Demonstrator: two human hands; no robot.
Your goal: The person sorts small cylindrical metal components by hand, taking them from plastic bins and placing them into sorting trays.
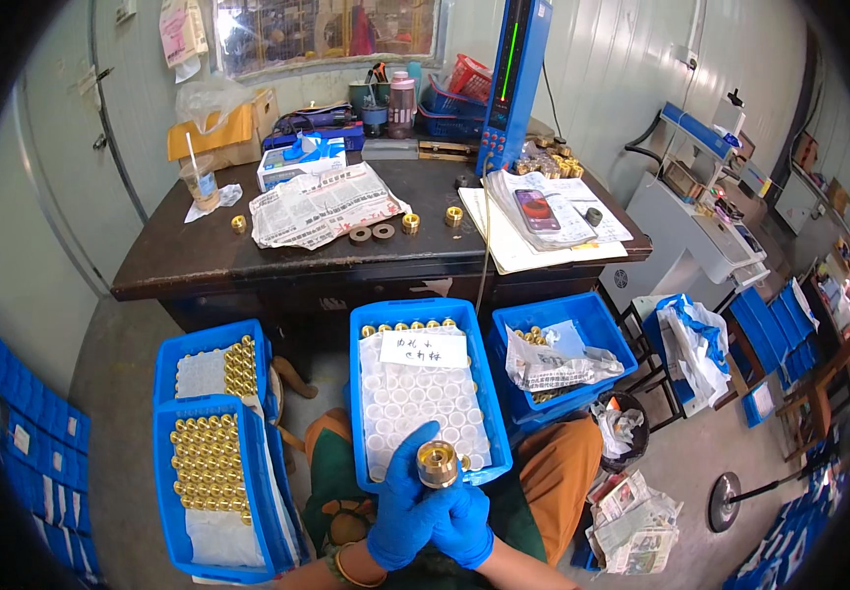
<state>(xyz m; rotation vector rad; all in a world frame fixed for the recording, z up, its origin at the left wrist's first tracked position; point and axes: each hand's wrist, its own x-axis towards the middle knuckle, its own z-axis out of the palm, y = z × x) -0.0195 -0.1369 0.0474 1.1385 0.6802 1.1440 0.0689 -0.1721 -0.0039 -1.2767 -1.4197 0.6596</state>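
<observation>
A round brass fitting (438, 465) with a hole in its middle is held up between my gloved hands, close to the front edge of the central blue crate (358, 393). My left hand (400, 516), in a blue glove, closes on its left side, one finger stretching up past it. From below and the right, my right hand (464, 526), gloved alike, closes round it; the overlap hides some fingers. White plastic film with round bulges covers most of that crate. A handwritten white card (425, 348) lies on the film, and brass fittings show along the far edge.
At left, two blue crates (161, 462) hold rows of brass fittings. Newspaper (567, 368) partly covers fittings in a right-hand crate. A dark desk (208, 246) ahead bears a phone (537, 210), papers, loose rings and a tall blue gauge (513, 88). A waste bin (621, 462) stands at right.
</observation>
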